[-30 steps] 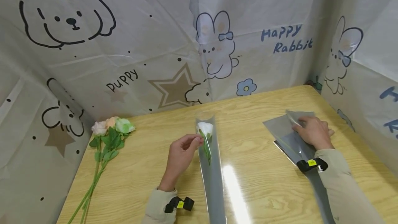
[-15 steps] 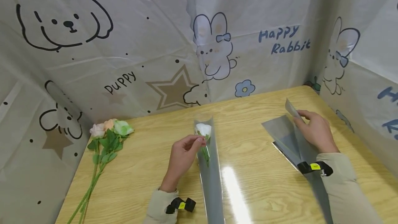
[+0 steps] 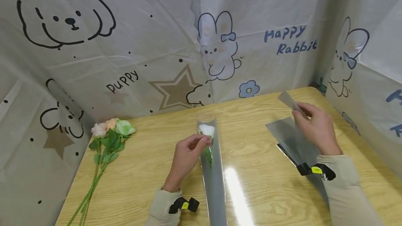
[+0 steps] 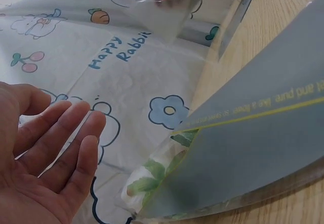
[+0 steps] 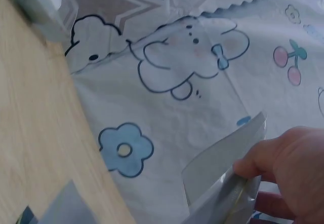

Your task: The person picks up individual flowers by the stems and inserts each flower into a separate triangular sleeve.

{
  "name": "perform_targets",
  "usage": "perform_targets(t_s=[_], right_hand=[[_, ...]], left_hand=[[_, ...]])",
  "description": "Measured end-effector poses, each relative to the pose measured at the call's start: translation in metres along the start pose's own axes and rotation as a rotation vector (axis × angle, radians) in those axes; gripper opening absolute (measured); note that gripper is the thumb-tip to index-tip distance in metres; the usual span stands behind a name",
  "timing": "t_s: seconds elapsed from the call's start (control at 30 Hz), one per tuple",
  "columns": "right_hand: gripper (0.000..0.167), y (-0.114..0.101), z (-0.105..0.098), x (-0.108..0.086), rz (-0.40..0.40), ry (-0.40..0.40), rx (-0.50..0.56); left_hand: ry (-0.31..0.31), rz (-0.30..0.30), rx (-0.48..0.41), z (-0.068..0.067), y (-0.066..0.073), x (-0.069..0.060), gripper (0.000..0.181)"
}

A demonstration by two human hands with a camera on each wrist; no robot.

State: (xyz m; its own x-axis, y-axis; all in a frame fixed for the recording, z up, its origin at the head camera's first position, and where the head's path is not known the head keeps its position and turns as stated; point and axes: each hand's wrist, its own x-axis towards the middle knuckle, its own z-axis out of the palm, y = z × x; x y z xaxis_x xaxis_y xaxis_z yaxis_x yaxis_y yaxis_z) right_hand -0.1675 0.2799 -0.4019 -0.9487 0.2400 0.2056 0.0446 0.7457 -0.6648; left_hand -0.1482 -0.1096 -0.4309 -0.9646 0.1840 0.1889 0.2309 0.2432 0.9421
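In the head view a white rose (image 3: 206, 130) lies inside a long grey-and-clear flower sleeve (image 3: 215, 187) on the table. My left hand (image 3: 187, 156) hovers over it, its fingertips near the bloom. From the left wrist, the same left hand (image 4: 53, 153) has loosely bent fingers with nothing between them, beside the sleeve (image 4: 248, 127) with printed yellow lettering. My right hand (image 3: 318, 130) pinches the upper end of another flower sleeve (image 3: 287, 100) between thumb and fingers, raised above more sleeves (image 3: 281, 130). Its lower part passes behind my right wrist.
At the table's left lie several artificial roses, among them a pink rose (image 3: 98, 129) and a green rose (image 3: 125, 127), with long stems (image 3: 94, 184). A printed cloth (image 3: 157, 44) surrounds the wooden table (image 3: 254, 142) at the back and sides.
My right hand has lifted the sleeve's upper end off the pile, up and slightly left. My left hand has shifted slightly right over the white rose.
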Motion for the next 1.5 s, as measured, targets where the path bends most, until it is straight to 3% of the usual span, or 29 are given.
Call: perform_targets(t_s=[0.17,0.4,0.57,0.7,0.93,1.2,1.33,1.5], right_hand=[[0.042,-0.013,-0.002,-0.007,-0.059,0.057,0.016],[0.029,-0.030,0.004,-0.017,-0.300,0.162,0.042],[0.032,-0.043,0.013,-0.024,-0.461,0.181,0.040],[0.035,-0.051,0.019,-0.028,-0.541,0.195,0.037],[0.040,-0.059,0.030,-0.037,-0.614,0.158,0.041],[0.044,-0.073,0.047,-0.049,-0.835,0.119,0.031],[0.045,-0.079,0.054,-0.055,-0.920,0.069,0.042],[0.041,-0.085,0.060,-0.062,-0.958,0.001,0.027]], left_hand=[[-0.012,-0.014,-0.001,0.001,0.003,0.002,0.021],[-0.032,-0.033,0.032,0.004,0.003,0.002,0.022],[-0.045,-0.031,0.029,0.008,0.004,0.002,0.021],[-0.088,-0.021,-0.004,0.013,0.004,0.003,0.023],[-0.126,0.004,-0.054,0.019,0.004,0.003,0.023],[-0.156,0.004,-0.133,0.026,0.007,0.002,0.032],[-0.170,-0.022,-0.195,0.031,0.008,0.002,0.041],[-0.147,-0.081,-0.246,0.035,0.011,0.001,0.050]])
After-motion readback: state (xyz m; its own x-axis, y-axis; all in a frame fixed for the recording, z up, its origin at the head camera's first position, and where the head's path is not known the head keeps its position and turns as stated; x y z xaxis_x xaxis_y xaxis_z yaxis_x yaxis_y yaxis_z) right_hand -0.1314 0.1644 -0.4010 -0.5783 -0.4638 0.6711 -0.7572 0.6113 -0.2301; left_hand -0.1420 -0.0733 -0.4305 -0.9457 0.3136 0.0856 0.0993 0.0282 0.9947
